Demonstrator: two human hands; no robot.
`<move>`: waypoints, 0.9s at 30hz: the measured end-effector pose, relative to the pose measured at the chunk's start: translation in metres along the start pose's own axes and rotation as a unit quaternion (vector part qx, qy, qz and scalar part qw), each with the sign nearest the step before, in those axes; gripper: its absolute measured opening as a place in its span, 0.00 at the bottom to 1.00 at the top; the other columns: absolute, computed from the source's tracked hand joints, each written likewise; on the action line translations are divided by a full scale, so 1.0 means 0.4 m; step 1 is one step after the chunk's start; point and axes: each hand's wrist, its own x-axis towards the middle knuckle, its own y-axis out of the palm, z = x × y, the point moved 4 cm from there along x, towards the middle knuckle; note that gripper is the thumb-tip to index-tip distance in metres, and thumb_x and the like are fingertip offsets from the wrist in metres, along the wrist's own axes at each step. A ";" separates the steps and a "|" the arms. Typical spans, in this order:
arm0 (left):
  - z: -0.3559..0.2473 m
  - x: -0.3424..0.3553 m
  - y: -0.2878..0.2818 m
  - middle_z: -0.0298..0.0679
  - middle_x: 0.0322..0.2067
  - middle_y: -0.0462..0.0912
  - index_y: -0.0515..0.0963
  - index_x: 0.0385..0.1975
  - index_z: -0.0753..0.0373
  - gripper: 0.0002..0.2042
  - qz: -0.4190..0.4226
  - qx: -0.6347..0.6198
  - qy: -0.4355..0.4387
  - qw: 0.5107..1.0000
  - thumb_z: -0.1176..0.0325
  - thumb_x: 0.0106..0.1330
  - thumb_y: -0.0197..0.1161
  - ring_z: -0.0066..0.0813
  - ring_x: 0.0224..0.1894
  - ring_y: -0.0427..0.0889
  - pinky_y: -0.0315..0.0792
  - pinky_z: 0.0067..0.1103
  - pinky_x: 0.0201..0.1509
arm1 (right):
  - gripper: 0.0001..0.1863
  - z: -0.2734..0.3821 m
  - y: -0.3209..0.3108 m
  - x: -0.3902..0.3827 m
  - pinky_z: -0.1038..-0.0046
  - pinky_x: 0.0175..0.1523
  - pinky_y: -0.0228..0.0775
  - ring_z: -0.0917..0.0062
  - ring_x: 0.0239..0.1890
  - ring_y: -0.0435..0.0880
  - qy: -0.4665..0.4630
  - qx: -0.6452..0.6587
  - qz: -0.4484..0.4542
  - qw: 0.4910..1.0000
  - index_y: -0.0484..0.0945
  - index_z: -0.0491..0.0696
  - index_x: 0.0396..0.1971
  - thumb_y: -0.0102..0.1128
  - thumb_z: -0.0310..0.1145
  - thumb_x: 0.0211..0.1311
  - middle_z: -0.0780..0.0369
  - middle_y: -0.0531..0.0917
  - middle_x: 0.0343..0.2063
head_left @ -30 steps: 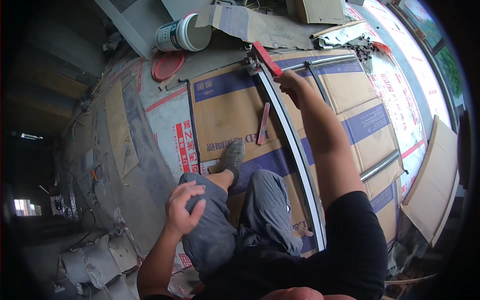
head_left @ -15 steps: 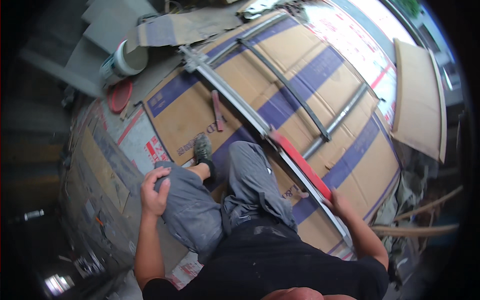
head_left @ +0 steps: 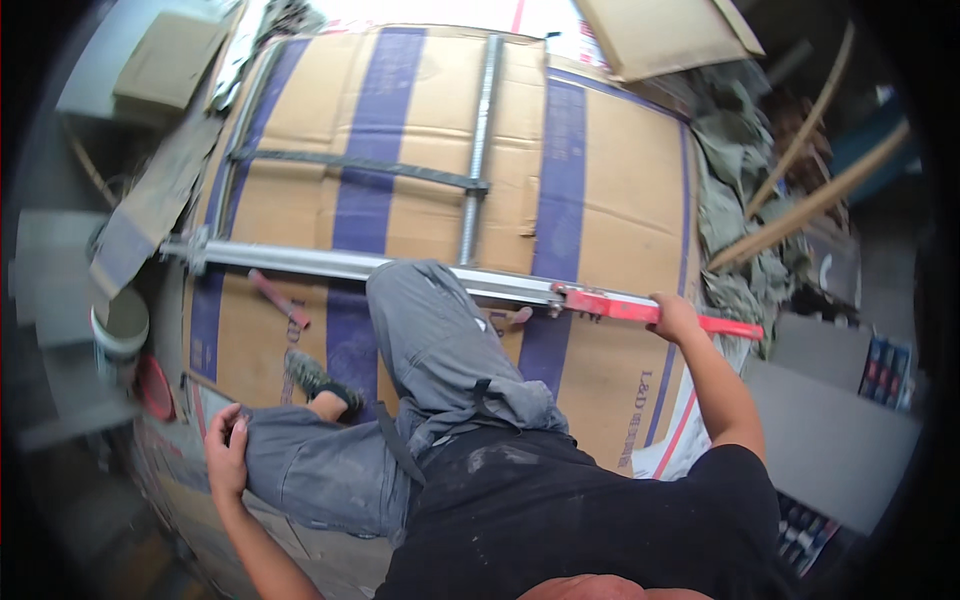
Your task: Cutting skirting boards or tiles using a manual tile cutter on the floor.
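Flattened cardboard (head_left: 622, 225) lies underneath. Nearest, the left hand (head_left: 228, 455) rests relaxed and empty-looking on the left knee (head_left: 268, 440); the right hand (head_left: 677, 318) grips a red lever handle (head_left: 615, 304) toward the right of the metal rail (head_left: 340, 264). The step seems to be positioning the handle; next calls for steady alignment.

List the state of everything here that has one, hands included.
Right hand: closed around red lever handle
Left hand: open, resting on left knee
Silver guide rail: laid across cardboard
Cardboard: spread flat, creased
Pink-red stick: lying loose
White bucket: lidless
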 end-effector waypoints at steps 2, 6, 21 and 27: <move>-0.014 0.074 0.030 0.39 0.48 0.81 0.74 0.57 0.68 0.18 0.104 0.000 -0.043 0.994 0.65 0.72 0.59 0.28 0.53 0.78 0.70 0.25 0.61 | 0.26 -0.020 0.022 0.006 0.55 0.53 0.76 0.55 0.48 0.85 0.036 0.001 0.032 0.999 0.83 0.52 0.47 0.79 0.42 0.45 0.53 0.87 0.43; -0.012 0.261 0.022 0.41 0.46 0.83 0.74 0.58 0.68 0.21 0.173 0.116 -0.071 0.975 0.62 0.70 0.65 0.30 0.50 0.81 0.74 0.26 0.57 | 0.21 -0.145 0.045 -0.012 0.57 0.53 0.76 0.57 0.46 0.86 0.045 -0.012 0.059 0.997 0.83 0.52 0.43 0.77 0.41 0.47 0.54 0.87 0.40; -0.008 0.419 -0.331 0.34 0.34 0.78 0.76 0.48 0.67 0.14 0.007 0.311 -0.023 0.950 0.62 0.75 0.58 0.21 0.34 0.75 0.71 0.21 0.39 | 0.13 -1.002 0.233 -0.109 0.48 0.60 0.68 0.65 0.60 0.78 0.363 -0.217 0.079 0.903 0.81 0.56 0.48 0.50 0.38 0.71 0.64 0.83 0.51; 0.174 0.024 -0.613 0.34 0.26 0.78 0.78 0.38 0.66 0.14 -0.091 0.343 -0.222 0.908 0.58 0.73 0.61 0.23 0.25 0.71 0.69 0.25 0.29 | 0.14 -1.019 0.252 -0.119 0.36 0.53 0.69 0.65 0.65 0.72 0.446 -0.262 0.014 0.856 0.81 0.60 0.50 0.48 0.38 0.72 0.66 0.81 0.54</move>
